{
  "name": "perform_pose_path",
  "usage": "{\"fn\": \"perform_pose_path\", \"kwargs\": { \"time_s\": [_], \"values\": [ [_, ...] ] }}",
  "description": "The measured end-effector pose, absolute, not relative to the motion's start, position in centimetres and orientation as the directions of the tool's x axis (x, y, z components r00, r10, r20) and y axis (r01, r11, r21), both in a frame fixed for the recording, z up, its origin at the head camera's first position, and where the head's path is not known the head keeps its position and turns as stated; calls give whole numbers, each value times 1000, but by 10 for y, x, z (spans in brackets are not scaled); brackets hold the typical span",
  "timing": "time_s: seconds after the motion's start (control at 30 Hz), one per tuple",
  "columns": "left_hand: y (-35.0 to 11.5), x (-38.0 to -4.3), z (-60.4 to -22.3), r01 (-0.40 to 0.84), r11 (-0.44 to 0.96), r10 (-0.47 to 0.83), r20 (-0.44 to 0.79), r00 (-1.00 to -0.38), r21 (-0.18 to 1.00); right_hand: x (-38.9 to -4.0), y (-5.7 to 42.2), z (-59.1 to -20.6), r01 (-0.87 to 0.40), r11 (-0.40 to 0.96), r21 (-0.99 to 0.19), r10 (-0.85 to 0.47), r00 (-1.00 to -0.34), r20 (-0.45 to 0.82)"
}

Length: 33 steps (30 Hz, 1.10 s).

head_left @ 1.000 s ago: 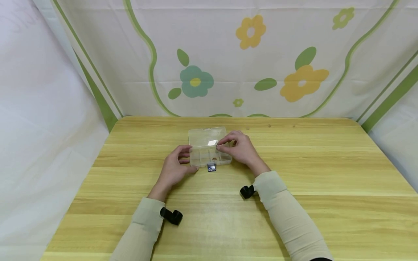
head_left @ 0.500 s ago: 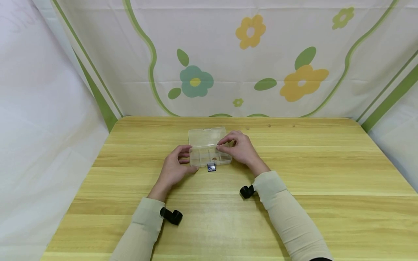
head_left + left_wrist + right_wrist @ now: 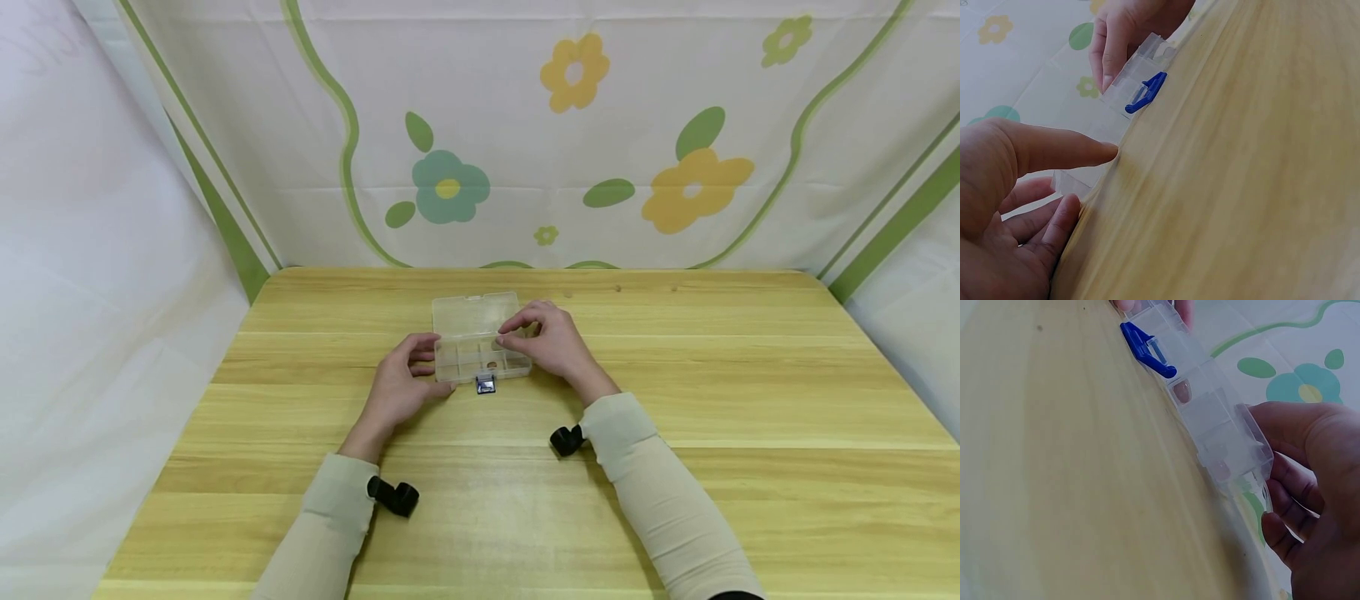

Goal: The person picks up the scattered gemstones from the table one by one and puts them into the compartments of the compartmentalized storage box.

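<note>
A clear plastic compartment box [image 3: 450, 372] lies with its lid [image 3: 471, 315] raised at the back. My left hand [image 3: 399, 387] holds its left end, thumb by the front corner and fingers at the side. Over the back right compartments is my right hand [image 3: 553, 342], thumb and index fingertips close together; anything between them is hidden. A small brownish item [image 3: 492, 365] sits in a front compartment and also shows through the wall in the right wrist view. From the front edge a blue latch [image 3: 1147, 350] hangs down unfastened.
The box rests on a wood-grain table [image 3: 675, 500], well toward the back. Behind it hangs a white cloth [image 3: 495, 100] printed with flowers. Black wrist cameras [image 3: 393, 497] stick out from both sleeves.
The bright patch seen on the lid a second ago has gone. Both hands and the box stay practically in place.
</note>
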State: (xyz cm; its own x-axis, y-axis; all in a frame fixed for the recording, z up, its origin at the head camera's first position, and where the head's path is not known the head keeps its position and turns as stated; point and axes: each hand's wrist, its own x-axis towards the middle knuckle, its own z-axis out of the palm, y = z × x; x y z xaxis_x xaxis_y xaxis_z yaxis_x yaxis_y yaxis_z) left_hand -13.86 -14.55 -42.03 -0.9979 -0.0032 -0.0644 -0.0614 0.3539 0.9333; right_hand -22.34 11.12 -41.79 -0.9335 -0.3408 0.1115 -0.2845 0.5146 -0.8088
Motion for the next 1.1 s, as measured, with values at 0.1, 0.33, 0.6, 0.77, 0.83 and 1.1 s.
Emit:
{"fn": "perform_pose_path", "kwargs": {
  "time_s": [0.1, 0.33, 0.6, 0.77, 0.83, 1.1],
  "values": [
    [-145, -139, -420, -64, 353, -5, -66, -998, 933, -223, 111, -417, -280, 516, -809, -339, -935, 108],
    [-145, -139, -421, -62, 359, -1, -66, -998, 931, -223, 113, -416, -276, 518, -809, -328, -938, 110],
    [-145, -139, -421, -64, 356, -3, -68, -998, 932, -229, 119, -415, -255, 524, -812, -262, -956, 132],
    [-145, -139, -421, -63, 353, -4, -65, -998, 933, -231, 126, -413, -238, 534, -811, -230, -964, 131],
    [-145, -140, -421, -62, 354, -4, -64, -998, 933, -231, 129, -412, -231, 537, -811, -206, -969, 139],
    [-145, -140, -422, -59, 356, -3, -63, -998, 933, -235, 146, -411, -213, 537, -816, -103, -977, 187]
  ]
}}
